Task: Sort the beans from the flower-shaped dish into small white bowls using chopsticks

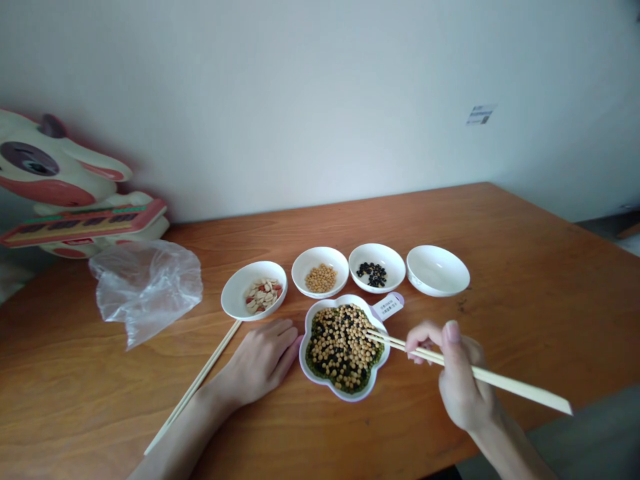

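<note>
A pair of wooden chopsticks [505, 381] is in my right hand [463, 373], its fingers closed around them. Their tips touch the beans at the right side of a flower-shaped dish [345, 396]. Inside that dish lie mixed yellow soybeans [361, 347], black beans and small green beans along the edge. My left hand [265, 353] rests on the table at the dish's left side, fingers closed at a lavender tab on its rim. Behind the dish stand a bowl of soybeans [321, 278], a bowl of black beans [373, 274] and an empty white bowl [438, 270].
A white bowl [233, 297] with pale flat seeds and reddish nuts stands at the left. Another pair of chopsticks [200, 380] lies beside my left forearm. A crumpled clear plastic bag [150, 283] and a cow-shaped toy keyboard [85, 227] occupy the wooden table's left side.
</note>
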Demonstrator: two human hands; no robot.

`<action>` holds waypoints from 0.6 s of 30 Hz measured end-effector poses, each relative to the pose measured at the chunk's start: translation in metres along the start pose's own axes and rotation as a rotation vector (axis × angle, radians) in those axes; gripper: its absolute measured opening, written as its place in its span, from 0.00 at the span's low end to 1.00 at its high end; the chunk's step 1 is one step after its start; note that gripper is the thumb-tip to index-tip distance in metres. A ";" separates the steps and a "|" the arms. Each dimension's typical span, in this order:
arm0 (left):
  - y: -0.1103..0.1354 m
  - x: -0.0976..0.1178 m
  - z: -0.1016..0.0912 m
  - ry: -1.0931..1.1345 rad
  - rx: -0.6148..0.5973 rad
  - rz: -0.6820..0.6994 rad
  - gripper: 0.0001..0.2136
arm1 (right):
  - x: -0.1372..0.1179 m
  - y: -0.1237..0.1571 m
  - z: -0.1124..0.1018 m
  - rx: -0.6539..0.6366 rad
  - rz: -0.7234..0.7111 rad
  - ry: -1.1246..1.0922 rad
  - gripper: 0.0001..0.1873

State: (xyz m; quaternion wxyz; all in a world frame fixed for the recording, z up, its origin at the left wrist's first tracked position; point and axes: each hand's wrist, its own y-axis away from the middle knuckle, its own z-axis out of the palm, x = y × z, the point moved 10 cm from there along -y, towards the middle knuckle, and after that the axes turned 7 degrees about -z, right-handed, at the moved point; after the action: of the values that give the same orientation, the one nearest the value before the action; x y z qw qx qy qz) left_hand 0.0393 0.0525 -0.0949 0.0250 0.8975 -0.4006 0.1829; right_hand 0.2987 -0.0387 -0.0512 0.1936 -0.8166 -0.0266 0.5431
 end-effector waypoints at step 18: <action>-0.002 -0.001 0.001 0.007 -0.032 -0.014 0.14 | -0.007 0.005 0.003 -0.066 -0.077 0.014 0.32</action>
State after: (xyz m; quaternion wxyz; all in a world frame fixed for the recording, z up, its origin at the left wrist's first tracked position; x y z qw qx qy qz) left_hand 0.0403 0.0545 -0.0956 0.0423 0.8991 -0.3969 0.1796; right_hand 0.2927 -0.0445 -0.0477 0.1878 -0.8247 -0.0746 0.5283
